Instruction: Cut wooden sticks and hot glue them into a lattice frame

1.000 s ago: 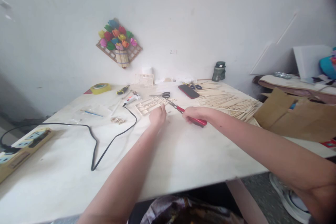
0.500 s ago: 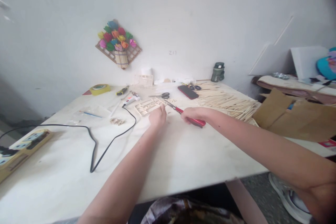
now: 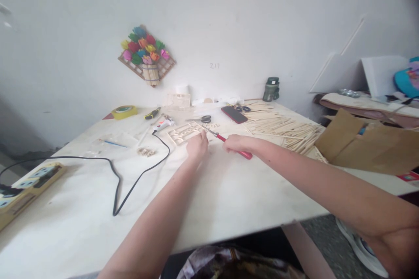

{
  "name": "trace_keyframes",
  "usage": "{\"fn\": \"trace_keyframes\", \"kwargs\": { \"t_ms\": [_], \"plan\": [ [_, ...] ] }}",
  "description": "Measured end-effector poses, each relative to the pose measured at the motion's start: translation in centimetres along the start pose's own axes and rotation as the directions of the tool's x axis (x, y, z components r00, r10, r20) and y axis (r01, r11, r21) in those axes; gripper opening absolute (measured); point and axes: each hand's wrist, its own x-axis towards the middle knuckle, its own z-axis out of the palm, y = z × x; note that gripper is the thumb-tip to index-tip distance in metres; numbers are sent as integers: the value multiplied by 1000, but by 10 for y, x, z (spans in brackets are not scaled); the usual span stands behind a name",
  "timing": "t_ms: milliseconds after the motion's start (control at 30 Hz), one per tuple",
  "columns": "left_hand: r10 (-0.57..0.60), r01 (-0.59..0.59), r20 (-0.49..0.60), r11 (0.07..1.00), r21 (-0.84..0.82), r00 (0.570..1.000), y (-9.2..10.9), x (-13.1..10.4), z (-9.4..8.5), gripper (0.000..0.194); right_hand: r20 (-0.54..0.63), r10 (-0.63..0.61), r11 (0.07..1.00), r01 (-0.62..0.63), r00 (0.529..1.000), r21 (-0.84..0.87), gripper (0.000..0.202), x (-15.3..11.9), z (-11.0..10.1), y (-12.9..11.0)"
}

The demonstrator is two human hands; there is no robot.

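Red tool [image 3: 221, 138]: It is in the right hand [image 3: 233, 144], and its thin metal tip points at the wood frame [image 3: 183, 134]. The tip looks narrow, but it is too small to tell if its two sides meet.
Right hand: The fingers wrap around the red handles, so it has a full hold.
Left hand [image 3: 197, 144]: It is at the near right part of the frame, fingers close together. One cannot tell if it pinches some wood or just presses down.
Frame: It lies flat on the white table [image 3: 225, 200], just past the left hand, with little wood shapes inside.
Tip and wood: The step in hand seems to be using the tool on wood right by the left fingers. The next move seems to call for a still left hand, a straight tip and a careful squeeze, with skin kept out of the way.
Scissors [image 3: 205, 119]: They lie just behind the frame.
Glue gun [image 3: 163, 123]: It is left of the frame, with a black cord [image 3: 144, 169].
Small bits [image 3: 146, 151]: They sit in a little heap near the glue gun.
Sticks [image 3: 284, 127]: Many are spread out on the right.
Bottle [image 3: 271, 91]: Its cap has a white label, too small to read.
Red packet [image 3: 408, 176]: Its print is too blurry to read.
Wall [image 3: 262, 22]: The writing [image 3: 214, 66] looks like 217, though the 2 could be a Z.
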Motion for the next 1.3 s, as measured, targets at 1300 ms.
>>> {"fn": "trace_keyframes", "kwargs": {
  "t_ms": [1300],
  "plan": [
    [-10, 11, 26, 1000, -22, 1000, 4, -3, 2, 59, -40, 71, 992, -75, 997, -98, 22, -20, -1, -18]
  ]
}}
